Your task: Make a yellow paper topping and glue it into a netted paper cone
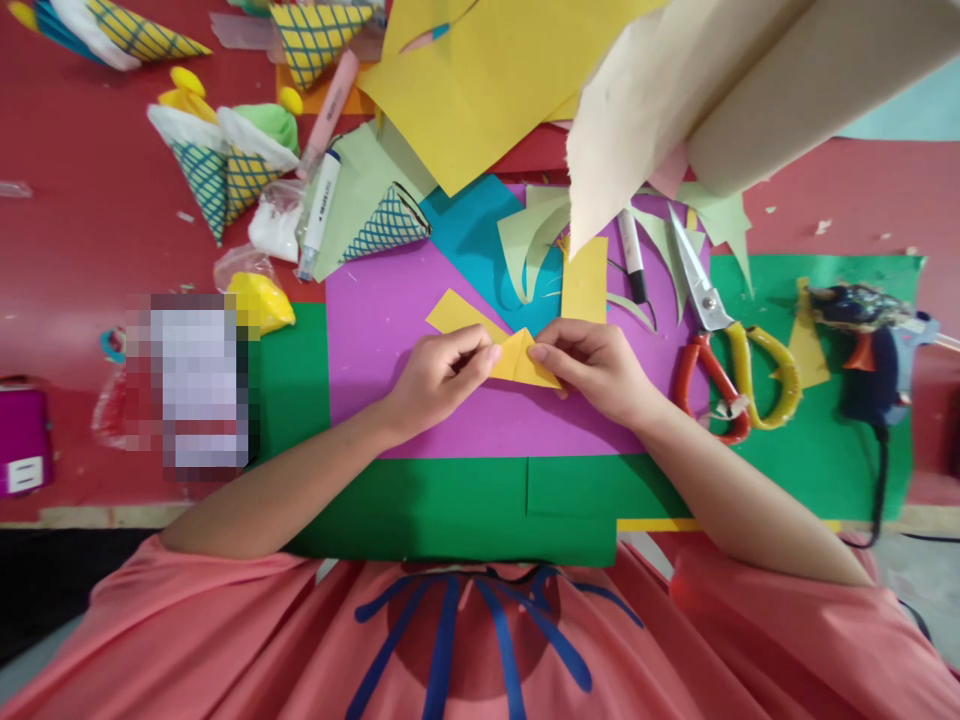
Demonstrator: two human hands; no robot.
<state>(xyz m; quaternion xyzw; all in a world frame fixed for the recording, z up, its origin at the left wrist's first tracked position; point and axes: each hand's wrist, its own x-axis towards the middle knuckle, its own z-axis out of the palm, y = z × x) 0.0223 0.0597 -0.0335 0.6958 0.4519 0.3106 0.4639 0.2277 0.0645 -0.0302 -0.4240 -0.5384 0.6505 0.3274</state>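
While both hands pinch it from either side, a small folded yellow paper (pixel 519 360) lies on the purple sheet (pixel 397 400) in the middle of the desk (pixel 82 260). The left hand (pixel 439 375) is curled almost closed, thumb and forefinger nipping the paper's left edge. The right hand (pixel 596 368) is likewise nearly closed, its fingertips (pixel 538 352) pressed on the paper's right part. The two hands sit close together, the paper between them.

Just above the left hand a second yellow scrap (pixel 459 312) rests on the purple sheet, and a yellow strip (pixel 584 280) stands just above the right hand. A blue sheet (pixel 469 235) lies under pale green cut-outs (pixel 525 245) farther up. Green sheets (pixel 450 510) spread beneath the purple one, reaching the desk's near edge.

Right of the right hand lie scissors (pixel 720 345) with red and yellow handles, blades pointing away from the person. A black pen (pixel 632 258) lies between the strip and the scissors. A glue gun (pixel 874 345) sits well to the right on green paper. At upper left are several paper cones (pixel 217 170) with crosshatch patterns and a white marker (pixel 319 212). A large yellow sheet (pixel 487 80) and a beige roll (pixel 750 90) fill the top.
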